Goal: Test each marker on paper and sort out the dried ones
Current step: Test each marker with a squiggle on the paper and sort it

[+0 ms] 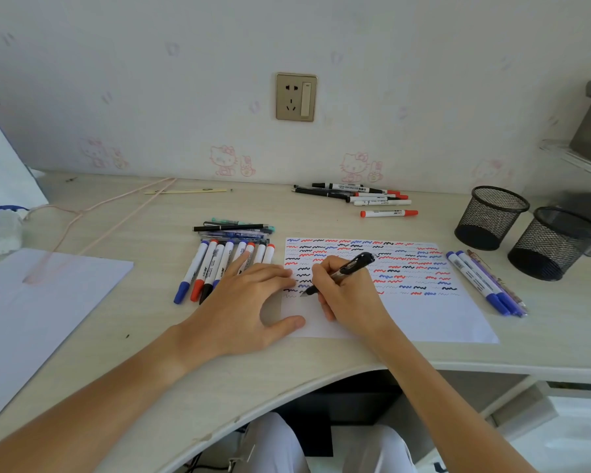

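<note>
The right hand [347, 288] grips a black pen [342, 273], tip on the paper [434, 312] (already crowded with squiggles), while the left hand [249, 298] presses the sheet's edge flat-fingered; a faint stroke could get lost among old marks and misjudged.

A scribbled white paper sheet [423, 312] is laid at centre frame on the pale wooden desk [151, 353]; white-barrelled capped markers [219, 264] are ranged left, two black mesh cups [492, 216] upper right.
</note>
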